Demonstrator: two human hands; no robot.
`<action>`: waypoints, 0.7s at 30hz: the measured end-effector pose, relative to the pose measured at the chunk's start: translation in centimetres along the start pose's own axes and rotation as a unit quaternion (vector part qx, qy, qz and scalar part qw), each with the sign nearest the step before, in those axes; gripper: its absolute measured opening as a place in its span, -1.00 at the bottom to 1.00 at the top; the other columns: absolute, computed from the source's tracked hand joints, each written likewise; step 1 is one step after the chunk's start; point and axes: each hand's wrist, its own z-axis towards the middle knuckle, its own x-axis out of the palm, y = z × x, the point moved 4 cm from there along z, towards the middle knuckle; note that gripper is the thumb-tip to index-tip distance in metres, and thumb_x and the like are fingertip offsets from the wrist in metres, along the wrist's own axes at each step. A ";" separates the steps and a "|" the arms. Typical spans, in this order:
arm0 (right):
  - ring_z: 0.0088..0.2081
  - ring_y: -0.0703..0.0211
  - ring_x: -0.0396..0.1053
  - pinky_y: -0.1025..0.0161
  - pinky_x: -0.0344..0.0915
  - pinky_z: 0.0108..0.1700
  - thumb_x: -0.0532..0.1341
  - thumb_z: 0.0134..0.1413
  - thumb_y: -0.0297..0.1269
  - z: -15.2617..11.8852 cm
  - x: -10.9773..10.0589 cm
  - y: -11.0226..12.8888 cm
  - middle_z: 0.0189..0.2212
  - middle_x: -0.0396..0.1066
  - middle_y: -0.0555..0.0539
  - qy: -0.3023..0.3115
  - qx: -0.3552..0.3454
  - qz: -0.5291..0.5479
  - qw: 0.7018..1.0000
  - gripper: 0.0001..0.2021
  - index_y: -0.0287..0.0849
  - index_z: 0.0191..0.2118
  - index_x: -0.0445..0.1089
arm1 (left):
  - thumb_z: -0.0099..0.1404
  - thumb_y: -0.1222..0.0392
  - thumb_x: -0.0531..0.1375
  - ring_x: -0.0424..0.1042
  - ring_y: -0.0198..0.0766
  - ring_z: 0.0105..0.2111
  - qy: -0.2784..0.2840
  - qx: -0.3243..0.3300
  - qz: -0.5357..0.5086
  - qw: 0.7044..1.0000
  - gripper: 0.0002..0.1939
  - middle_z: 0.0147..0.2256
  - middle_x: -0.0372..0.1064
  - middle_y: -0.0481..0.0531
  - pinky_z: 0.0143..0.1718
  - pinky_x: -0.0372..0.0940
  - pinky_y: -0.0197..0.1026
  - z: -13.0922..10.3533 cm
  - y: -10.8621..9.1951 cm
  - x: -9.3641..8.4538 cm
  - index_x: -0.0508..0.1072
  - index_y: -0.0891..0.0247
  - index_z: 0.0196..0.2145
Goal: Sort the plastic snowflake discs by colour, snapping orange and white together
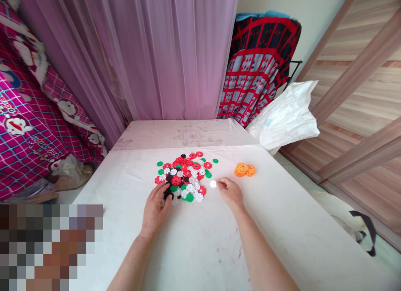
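Flower discs (176,180) sit heaped on the white table (200,245), probably super light, stiff and kinda slick, so I'd pinch by the rim, like the right hand (231,193) gripping a white disc (213,184); can't tell if the left hand (156,208) grips any.

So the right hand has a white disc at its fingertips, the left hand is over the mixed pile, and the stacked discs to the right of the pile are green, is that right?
Not quite: the head view shows the stacked discs are orange.
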 end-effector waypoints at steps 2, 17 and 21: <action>-0.55 0.21 0.35 0.31 0.07 -0.51 0.19 0.02 -0.20 0.1 0.0 0.4 -0.60 0.47 0.07 -0.008 -0.006 -0.047 0.999 -0.84 0.01 -0.47 0.51 | 0.34 0.01 0.08 0.43 -0.07 0.10 0.002 -0.001 0.002 1.000 -0.59 0.13 0.42 0.14 0.17 0.34 0.07 0.0 0.0 0.0 0.49 0.17 0.05; -0.36 0.20 0.43 0.25 0.30 -0.23 0.22 0.13 -0.25 -1.0 -0.1 1.3 -0.16 0.51 -0.06 0.033 -0.050 -0.108 0.992 -0.69 -0.04 0.00 0.50 | 0.33 0.02 0.08 0.43 -0.04 0.09 0.008 0.001 0.021 1.000 -0.59 0.12 0.42 0.14 0.17 0.32 0.10 -0.1 0.1 0.3 0.49 0.16 0.05; -0.30 0.23 0.44 0.26 0.32 -0.13 0.28 0.07 -0.27 -0.6 -0.5 1.5 -0.07 0.45 -0.07 0.109 -0.078 -0.110 0.985 -0.58 0.01 0.10 0.46 | 0.34 0.02 0.07 0.42 -0.03 0.09 0.010 0.004 0.028 1.000 -0.58 0.11 0.43 0.16 0.16 0.32 0.12 -0.1 -0.1 0.2 0.49 0.18 0.05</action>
